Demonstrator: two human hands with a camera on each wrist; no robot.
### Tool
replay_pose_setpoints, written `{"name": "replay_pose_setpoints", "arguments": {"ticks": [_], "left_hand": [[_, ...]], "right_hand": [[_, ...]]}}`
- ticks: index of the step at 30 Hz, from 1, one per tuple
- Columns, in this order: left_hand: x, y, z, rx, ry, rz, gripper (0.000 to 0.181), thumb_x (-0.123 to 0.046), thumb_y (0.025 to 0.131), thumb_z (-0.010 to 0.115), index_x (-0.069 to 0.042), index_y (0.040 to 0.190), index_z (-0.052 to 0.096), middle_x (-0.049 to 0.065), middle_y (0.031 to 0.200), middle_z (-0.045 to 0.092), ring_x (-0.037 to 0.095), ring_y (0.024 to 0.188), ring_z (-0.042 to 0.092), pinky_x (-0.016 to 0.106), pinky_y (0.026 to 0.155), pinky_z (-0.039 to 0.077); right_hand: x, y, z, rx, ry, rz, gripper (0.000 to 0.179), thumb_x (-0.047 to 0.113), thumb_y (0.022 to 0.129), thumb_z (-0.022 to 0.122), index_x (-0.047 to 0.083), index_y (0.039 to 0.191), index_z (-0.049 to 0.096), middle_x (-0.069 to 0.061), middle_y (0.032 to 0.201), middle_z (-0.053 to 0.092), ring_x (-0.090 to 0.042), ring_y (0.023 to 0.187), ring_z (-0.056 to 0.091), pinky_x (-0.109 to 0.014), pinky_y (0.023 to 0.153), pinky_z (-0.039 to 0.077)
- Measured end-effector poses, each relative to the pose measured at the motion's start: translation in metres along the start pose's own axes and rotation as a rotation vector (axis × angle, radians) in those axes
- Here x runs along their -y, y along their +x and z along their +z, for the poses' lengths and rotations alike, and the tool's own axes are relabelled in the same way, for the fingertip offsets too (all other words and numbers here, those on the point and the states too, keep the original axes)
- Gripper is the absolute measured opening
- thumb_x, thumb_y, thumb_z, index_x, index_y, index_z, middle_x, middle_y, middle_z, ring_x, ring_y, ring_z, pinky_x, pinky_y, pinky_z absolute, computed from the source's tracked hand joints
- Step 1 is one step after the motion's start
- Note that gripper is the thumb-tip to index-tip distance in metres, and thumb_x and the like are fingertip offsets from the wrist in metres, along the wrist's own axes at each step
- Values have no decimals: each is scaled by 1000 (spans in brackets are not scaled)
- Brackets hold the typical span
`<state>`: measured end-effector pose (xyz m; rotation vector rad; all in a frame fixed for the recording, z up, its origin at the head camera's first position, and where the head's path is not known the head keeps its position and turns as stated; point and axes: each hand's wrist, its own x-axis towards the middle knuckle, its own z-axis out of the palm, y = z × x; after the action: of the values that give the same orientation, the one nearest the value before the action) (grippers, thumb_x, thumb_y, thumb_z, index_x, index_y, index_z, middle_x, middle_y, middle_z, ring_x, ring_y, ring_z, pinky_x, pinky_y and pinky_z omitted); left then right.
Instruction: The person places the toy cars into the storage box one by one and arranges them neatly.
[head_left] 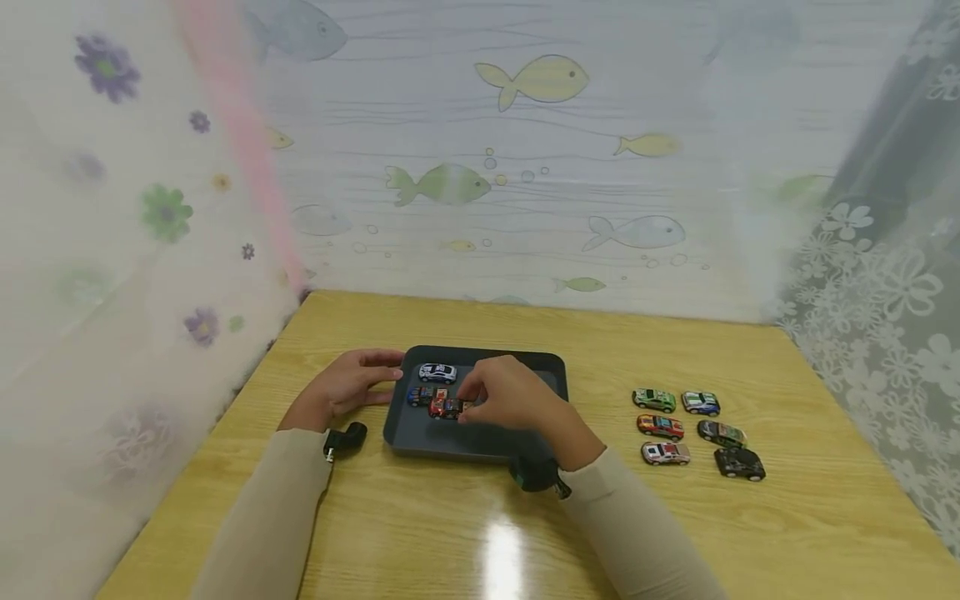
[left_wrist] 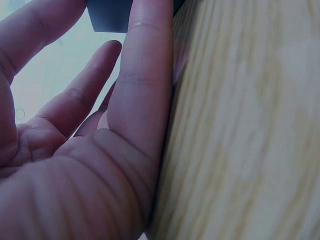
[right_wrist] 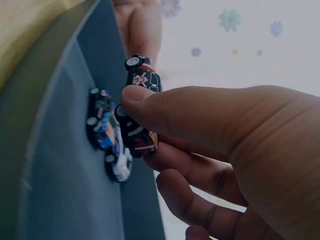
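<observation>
My right hand (head_left: 517, 400) pinches a red-and-black toy car (right_wrist: 141, 80) between thumb and fingers, over the left part of a dark grey tray (head_left: 450, 444). In the right wrist view the car is tilted, its wheels toward the tray floor. Below it in the tray lie a blue-and-orange toy car (head_left: 422, 397) and a white toy car (head_left: 437, 372) with dark markings. At the tray's left side my left hand (head_left: 351, 385) has its fingers loosely extended, fingertips right at the tray wall. The left wrist view shows its lower edge resting along the tabletop.
To the right of the tray stand several toy cars in two columns, among them a green car (head_left: 654, 400), a red-and-yellow car (head_left: 661, 427) and a black car (head_left: 739, 463). The wooden table (head_left: 420, 533) meets a fish-patterned curtain (head_left: 450, 250) at the back.
</observation>
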<state>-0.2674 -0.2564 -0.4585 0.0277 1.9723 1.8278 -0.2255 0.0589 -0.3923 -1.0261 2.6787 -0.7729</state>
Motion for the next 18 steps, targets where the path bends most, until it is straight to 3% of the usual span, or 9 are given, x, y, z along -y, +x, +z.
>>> {"name": "replay_pose_setpoints", "arguments": {"ticks": [8,18], "left_hand": [[-1,0,1,2,-20,-1,60,-14,102,68,-4,155,43,18,161,38,23,120,65,41,99,60],[-2,2,1,9,-28,2,62,-16,101,69,-2,155,42,20,159,39,22,120,66,41,99,60]], "right_hand": [[2,7,12,-31,4,-7,23,33,86,87,24,107,82,11,106,74,-9,94,68,-27,79,59],[4,11,23,-73,65,68,21,31,85,88,21,103,84,9,102,78,-10,95,70,-26,78,60]]}}
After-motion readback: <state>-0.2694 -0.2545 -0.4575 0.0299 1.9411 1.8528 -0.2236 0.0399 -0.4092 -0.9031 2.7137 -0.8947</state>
